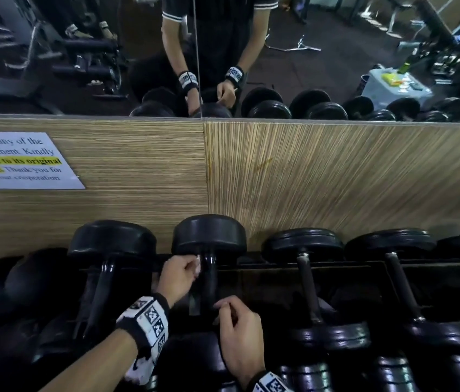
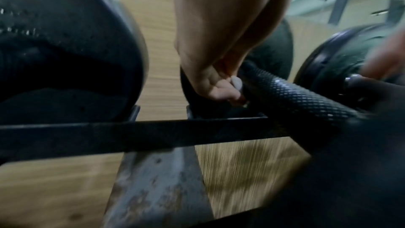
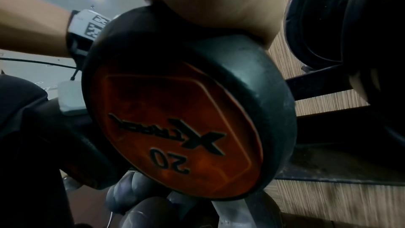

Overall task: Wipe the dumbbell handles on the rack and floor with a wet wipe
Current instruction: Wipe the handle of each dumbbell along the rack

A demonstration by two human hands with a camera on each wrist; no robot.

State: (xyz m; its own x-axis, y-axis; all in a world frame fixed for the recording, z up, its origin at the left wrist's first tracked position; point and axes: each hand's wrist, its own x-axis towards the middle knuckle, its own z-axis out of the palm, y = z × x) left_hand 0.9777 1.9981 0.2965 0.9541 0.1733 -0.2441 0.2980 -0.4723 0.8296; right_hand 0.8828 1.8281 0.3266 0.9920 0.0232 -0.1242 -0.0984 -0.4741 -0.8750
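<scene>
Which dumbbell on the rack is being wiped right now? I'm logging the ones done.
The second dumbbell from the left: the left hand presses the white wet wipe against its handle, unlike its untouched neighbours.

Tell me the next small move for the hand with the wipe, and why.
Probably draw the left hand back along the handle toward the near end. It pinches the wet wipe right at the far end, beside the far head, so the knurled length nearer the right hand looks not yet covered.
</scene>
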